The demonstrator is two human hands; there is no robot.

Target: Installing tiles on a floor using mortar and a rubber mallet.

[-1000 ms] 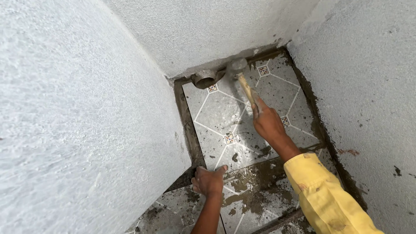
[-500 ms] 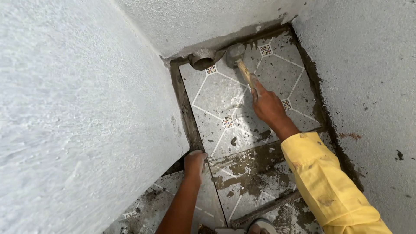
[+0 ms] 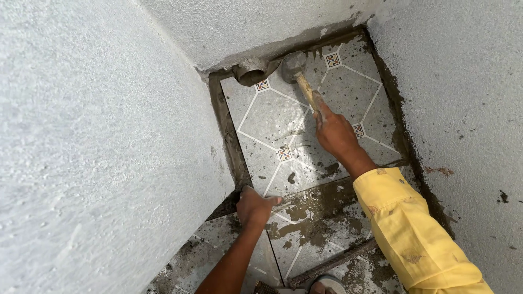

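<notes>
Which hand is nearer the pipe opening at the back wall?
Right. The right hand, gripping a mallet, is just down-right of the pipe opening; the left hand rests far below, at the tile's near edge.

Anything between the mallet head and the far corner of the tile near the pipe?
Nothing visible. The right hand grips the mallet by its wooden handle, head already at the tile close to the pipe opening. Only mortar smears lie on the tile. The left hand rests at the tile's near edge, apart.
</notes>
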